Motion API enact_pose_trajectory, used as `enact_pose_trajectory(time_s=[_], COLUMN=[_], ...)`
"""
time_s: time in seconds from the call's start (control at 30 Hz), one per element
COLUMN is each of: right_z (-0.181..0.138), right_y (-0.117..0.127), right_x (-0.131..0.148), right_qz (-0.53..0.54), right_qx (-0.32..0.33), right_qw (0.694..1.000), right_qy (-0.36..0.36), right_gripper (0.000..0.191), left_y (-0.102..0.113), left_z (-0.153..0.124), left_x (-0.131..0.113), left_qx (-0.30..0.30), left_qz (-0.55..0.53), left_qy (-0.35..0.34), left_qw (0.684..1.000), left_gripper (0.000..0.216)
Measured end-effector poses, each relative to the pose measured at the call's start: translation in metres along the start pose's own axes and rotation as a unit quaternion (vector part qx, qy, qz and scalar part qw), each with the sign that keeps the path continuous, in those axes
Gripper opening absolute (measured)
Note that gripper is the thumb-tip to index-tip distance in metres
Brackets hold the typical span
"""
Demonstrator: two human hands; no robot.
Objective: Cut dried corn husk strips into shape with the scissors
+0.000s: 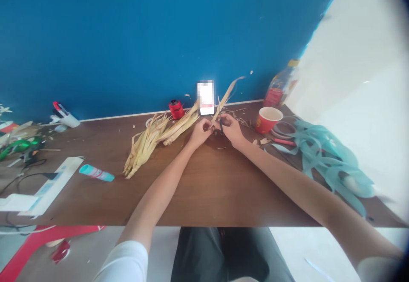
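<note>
Over the far middle of the brown table, my two hands are close together. Thumb and fingers of my left hand (201, 133) are pinched on the lower end of a long strip of dried corn husk (227, 94), whose frayed tip points up and to the right. My right hand (233, 131) is closed round the dark handles of small scissors (221, 125); fingers partly hide them, and I cannot tell whether the blades touch the strip. Left of my hands lie a bundle of dried husks (145, 145) and a second bundle (180, 129).
A lit phone (206, 97) stands against the blue wall, beside a red spool (176, 109). To the right are a red paper cup (267, 120), a bottle (278, 88) and tangled teal ribbon (329, 154). Leftward lie a glue stick (96, 173) and a power strip (53, 186).
</note>
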State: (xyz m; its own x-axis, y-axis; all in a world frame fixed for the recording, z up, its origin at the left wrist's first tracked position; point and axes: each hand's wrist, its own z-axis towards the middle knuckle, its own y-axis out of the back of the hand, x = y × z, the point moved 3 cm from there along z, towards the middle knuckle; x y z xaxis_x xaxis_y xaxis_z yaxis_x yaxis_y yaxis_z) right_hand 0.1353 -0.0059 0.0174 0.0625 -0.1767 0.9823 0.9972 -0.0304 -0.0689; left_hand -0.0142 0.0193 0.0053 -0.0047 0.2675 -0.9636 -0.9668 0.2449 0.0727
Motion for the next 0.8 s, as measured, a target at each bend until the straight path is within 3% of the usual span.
enact_pose_trajectory(time_s=[0.13,0.27,0.47,0.63,0.8], right_z=[0.002,0.003,-0.008,-0.015,-0.012], right_y=[0.004,0.007,0.004,0.001,0.000], right_x=[0.000,-0.003,0.000,0.006,0.003], right_qz=[0.001,-0.024,-0.229,-0.320,-0.339], right_qx=[-0.012,-0.016,-0.009,-0.003,0.021], right_qw=[1.000,0.999,0.970,0.944,0.938], right_qy=[-0.024,-0.017,0.077,0.085,0.076], right_gripper=[0.051,0.048,0.032,0.028,0.026], left_y=[0.000,0.005,0.016,0.019,0.020], left_z=[-0.001,0.002,0.006,0.007,0.008], left_x=[-0.002,0.002,0.006,0.007,0.011], left_qx=[0.022,-0.011,-0.106,-0.123,-0.123], left_qz=[-0.022,-0.064,-0.171,-0.221,-0.243], left_qy=[0.010,0.013,0.060,0.067,0.063], left_qw=[0.999,0.998,0.978,0.965,0.960], left_gripper=[0.022,0.023,0.051,0.033,0.035])
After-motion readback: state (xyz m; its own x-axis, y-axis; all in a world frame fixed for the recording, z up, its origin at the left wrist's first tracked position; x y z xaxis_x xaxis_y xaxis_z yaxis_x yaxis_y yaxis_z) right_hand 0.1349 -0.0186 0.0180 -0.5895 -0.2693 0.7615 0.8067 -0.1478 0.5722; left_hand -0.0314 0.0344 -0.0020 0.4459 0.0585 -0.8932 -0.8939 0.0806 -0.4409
